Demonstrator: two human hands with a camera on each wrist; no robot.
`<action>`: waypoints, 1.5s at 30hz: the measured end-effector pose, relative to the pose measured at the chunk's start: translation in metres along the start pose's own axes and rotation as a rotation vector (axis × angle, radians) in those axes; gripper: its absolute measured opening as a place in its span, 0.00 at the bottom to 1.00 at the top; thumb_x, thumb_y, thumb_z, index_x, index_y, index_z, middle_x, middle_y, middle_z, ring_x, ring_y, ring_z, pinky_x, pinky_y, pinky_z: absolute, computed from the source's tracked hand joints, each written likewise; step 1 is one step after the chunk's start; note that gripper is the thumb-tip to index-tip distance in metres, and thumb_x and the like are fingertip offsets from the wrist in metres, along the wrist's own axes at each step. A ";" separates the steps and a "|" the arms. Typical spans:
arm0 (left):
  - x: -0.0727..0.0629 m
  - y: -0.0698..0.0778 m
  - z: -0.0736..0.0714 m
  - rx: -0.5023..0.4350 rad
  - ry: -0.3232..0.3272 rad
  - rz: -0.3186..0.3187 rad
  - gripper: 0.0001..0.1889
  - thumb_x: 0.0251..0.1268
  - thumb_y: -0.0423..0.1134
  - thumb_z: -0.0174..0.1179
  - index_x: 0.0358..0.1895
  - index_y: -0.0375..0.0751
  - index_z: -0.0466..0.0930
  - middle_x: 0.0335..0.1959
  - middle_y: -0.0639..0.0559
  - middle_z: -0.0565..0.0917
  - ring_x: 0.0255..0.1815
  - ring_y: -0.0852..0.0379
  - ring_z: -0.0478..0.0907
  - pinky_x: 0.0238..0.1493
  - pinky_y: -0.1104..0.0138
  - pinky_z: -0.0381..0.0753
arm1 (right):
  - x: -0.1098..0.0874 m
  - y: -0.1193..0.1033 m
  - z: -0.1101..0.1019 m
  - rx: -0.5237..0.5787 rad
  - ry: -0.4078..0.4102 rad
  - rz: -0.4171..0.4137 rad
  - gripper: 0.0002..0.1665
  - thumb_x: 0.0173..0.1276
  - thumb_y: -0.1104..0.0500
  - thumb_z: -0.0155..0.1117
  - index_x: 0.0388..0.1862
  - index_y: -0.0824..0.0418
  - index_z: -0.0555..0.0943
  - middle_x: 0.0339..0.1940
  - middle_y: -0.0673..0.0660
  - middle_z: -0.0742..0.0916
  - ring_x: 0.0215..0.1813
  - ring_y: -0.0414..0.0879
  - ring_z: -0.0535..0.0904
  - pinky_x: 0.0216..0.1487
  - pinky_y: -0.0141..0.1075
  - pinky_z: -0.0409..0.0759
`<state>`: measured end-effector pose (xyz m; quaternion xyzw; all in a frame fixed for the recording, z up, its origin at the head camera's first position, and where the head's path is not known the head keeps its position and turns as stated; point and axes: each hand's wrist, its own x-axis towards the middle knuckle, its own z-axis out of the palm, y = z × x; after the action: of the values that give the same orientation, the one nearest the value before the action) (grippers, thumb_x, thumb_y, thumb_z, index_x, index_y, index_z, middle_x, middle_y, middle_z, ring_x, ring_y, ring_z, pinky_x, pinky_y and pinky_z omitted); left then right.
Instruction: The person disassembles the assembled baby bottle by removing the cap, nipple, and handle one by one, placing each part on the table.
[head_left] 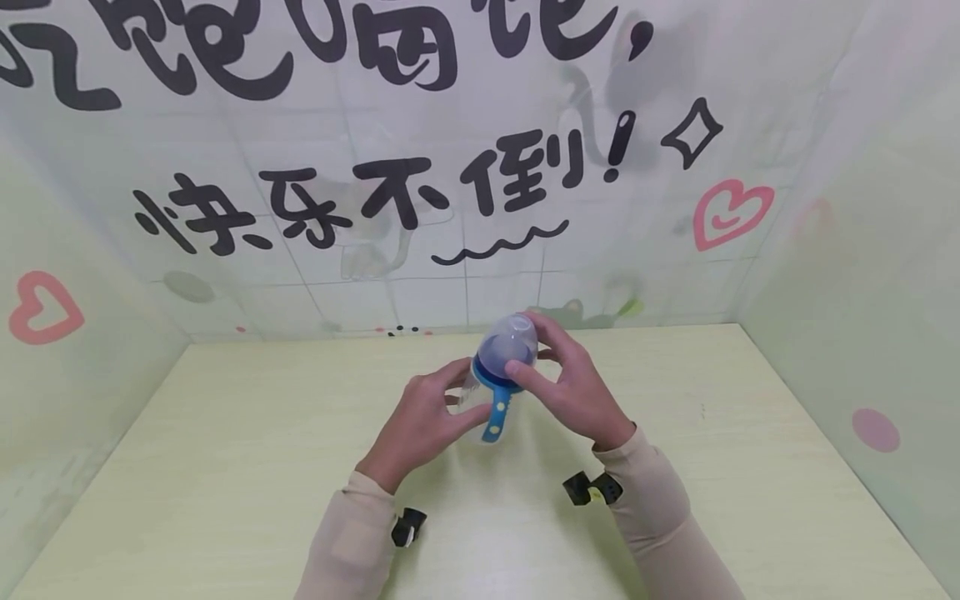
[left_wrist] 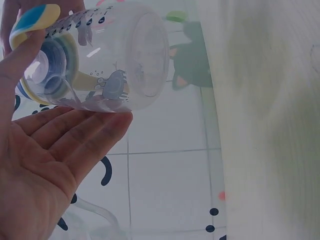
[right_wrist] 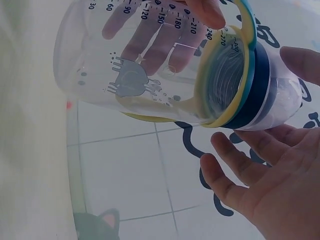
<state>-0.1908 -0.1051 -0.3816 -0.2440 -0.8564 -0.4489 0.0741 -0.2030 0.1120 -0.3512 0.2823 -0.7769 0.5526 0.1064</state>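
Between both hands is a clear baby bottle [head_left: 469, 398] with a blue-and-yellow handle [head_left: 497, 415] and a domed see-through cap [head_left: 513, 337]. My left hand [head_left: 422, 421] holds the bottle's body, thumb by the handle and fingers along the far side. Around the cap lies my right hand [head_left: 576, 385], its thumb on the near side and its fingers behind. In the right wrist view, printed volume marks and a grey animal picture [right_wrist: 131, 79] show on the bottle wall. The left wrist view shows the round base [left_wrist: 147, 55] and no liquid inside.
A pale wood-grain table [head_left: 247, 450] lies beneath the hands. Behind it stands a whitish wall panel [head_left: 420, 300] with large black lettering, and side panels [head_left: 840, 350] rise at left and right. Small black devices [head_left: 592, 488] are on both wrists.
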 end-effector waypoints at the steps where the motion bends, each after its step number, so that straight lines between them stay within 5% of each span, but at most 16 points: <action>1: 0.000 0.000 0.000 0.005 0.004 0.001 0.27 0.60 0.43 0.71 0.62 0.40 0.78 0.49 0.48 0.86 0.51 0.52 0.83 0.47 0.61 0.87 | 0.000 0.000 0.000 -0.001 0.001 -0.002 0.31 0.69 0.61 0.65 0.70 0.59 0.70 0.60 0.57 0.81 0.64 0.49 0.75 0.59 0.53 0.77; 45: -0.001 0.002 -0.002 0.040 0.010 0.001 0.27 0.59 0.44 0.72 0.60 0.39 0.79 0.47 0.46 0.87 0.49 0.50 0.84 0.43 0.59 0.88 | -0.001 -0.002 0.003 -0.036 0.026 0.004 0.31 0.69 0.62 0.66 0.70 0.61 0.70 0.59 0.58 0.82 0.63 0.51 0.76 0.57 0.51 0.79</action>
<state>-0.1896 -0.1064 -0.3794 -0.2407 -0.8647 -0.4328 0.0837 -0.2006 0.1090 -0.3513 0.2718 -0.7857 0.5424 0.1205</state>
